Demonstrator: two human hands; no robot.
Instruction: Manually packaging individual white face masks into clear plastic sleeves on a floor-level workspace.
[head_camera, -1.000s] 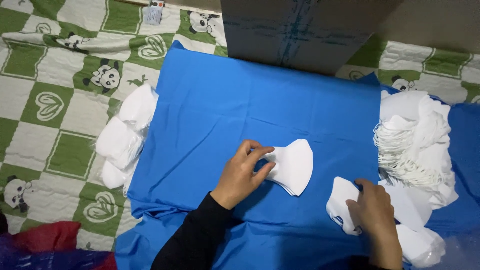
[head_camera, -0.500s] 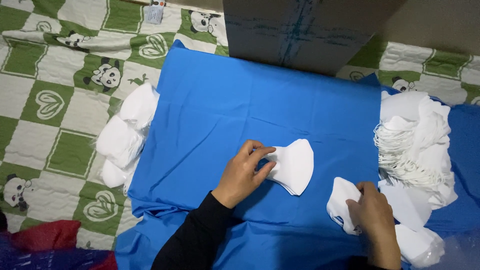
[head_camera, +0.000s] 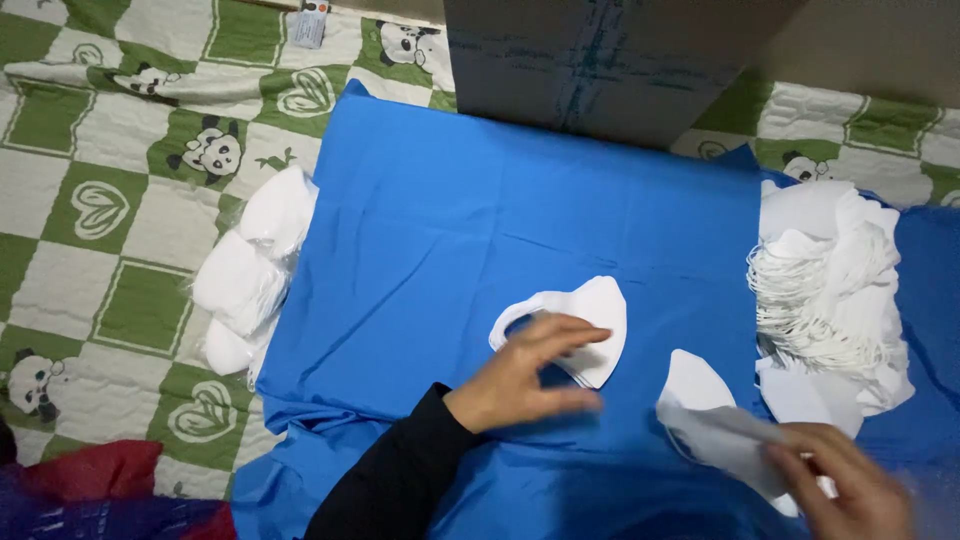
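Two hands at work on the blue cloth (head_camera: 450, 230). The left hand (head_camera: 525, 375), fingers spread flat, presses on a small stack of white masks (head_camera: 590, 320) at centre frame, while the right hand (head_camera: 850, 490), lower right, grips another folded mask (head_camera: 715, 420), blurred, so the exact pinch is hard to read. To do it well, I'd say: hold the stack still, line up the edges, lay the new mask squarely on top. More masks wait in the loose pile (head_camera: 830, 290) at right.
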